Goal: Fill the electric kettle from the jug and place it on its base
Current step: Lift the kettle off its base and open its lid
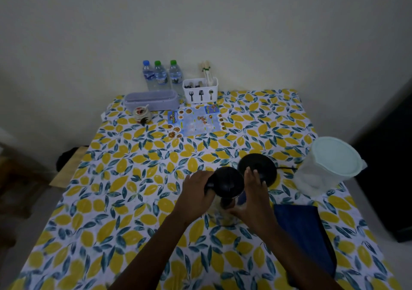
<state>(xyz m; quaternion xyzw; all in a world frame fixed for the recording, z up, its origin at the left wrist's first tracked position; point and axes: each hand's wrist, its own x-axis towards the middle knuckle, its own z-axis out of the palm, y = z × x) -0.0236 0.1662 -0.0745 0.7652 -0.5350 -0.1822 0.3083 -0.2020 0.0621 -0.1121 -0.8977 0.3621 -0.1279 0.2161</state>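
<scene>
Both hands are on the one electric kettle (225, 191), which stands on the lemon-print tablecloth (124, 200) at table centre. Left hand (194, 197) wraps the kettle's left side, fingers curled against the black lid's edge. Right hand (254, 198) lies along the kettle's right side, fingers extended upward beside the lid, thumb under toward the glass body; whether it actually grips cannot be told. Lid is down.

One round black kettle base (258, 167) sits just beyond the right hand's fingertips, its cord running off to the right. One translucent jug (323, 167) with a pale lid stands well to the right of the right hand, past the base. One dark blue cloth (305, 234) lies beside the right wrist, on its outer side.

Far beyond both hands, by the wall: three water bottles (161, 75) (one blue cap, two green), one white cutlery caddy (200, 93), one lilac lidded box (151, 100), one small ceramic pot (142, 114), one printed menu sheet (196, 121).
</scene>
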